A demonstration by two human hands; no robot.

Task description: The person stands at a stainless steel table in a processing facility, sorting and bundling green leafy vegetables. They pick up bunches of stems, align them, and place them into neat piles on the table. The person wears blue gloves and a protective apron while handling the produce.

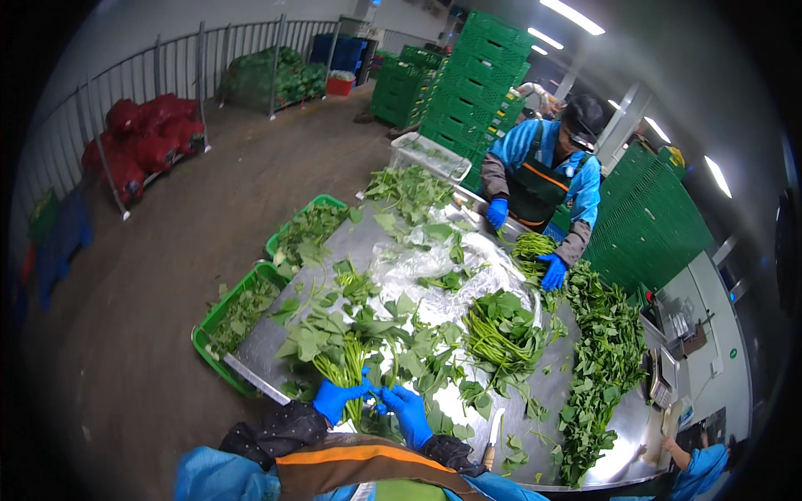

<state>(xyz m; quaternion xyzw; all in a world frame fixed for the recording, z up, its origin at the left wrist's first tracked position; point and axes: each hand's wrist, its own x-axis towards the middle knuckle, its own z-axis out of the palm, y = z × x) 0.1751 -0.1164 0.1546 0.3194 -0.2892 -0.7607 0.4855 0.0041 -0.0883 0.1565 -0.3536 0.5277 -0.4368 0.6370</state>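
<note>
My left hand point(338, 397), in a blue glove, is closed around a bunch of leafy green stems point(344, 363) at the near edge of a metal table point(554, 391). Close beside it on the right, my right hand point(404, 410), also blue-gloved, has its fingertips together at a thin leafy stem point(393, 363). Right of the hands lies a knife point(495, 432) with a pale blade and wooden handle. A larger pile of stems point(501, 332) rests beyond it, near crumpled clear plastic point(438, 275). Loose leaves are scattered about.
Across the table a co-worker point(545, 169) in blue gloves handles stems point(532, 247). Green crates of leaves point(203, 338) stand at the left edge. A long row of leafy greens point(601, 376) and a weighing scale point(663, 376) are at right. Stacked green crates point(476, 81) stand behind.
</note>
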